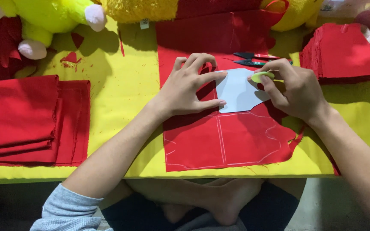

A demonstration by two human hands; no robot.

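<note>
On the yellow table (pixel 120 98), centre: one sheet of red cloth (pixel 219 141), laid flat, bearing pale chalk outlines across its near half.

Resting on the cloth: one pale grey paper pattern (pixel 238 92), flat, with a curved notch on its right edge. It lies between the two hands.

Left hand (pixel 189 87): fingers spread, fingertips pressing down on the left edge of the pattern; palm lies on the cloth just to the pattern's left.

Right hand (pixel 294 90): thumb and fingers pinched around a small pale green chalk piece (pixel 262 76), whose tip touches the upper right edge of the pattern. Hand sits to the pattern's right, over the cloth edge.

Just beyond the right hand: one pair of scissors (pixel 253 59), dark blades, red handles, lying on the cloth.

Far right: one stack of cut red pieces (pixel 343 53). Left: folded red fabric (pixel 26 119), several layers. Far edge: yellow plush toys (pixel 52 19).

Near edge, below the table: the person's crossed bare feet (pixel 219 201).
</note>
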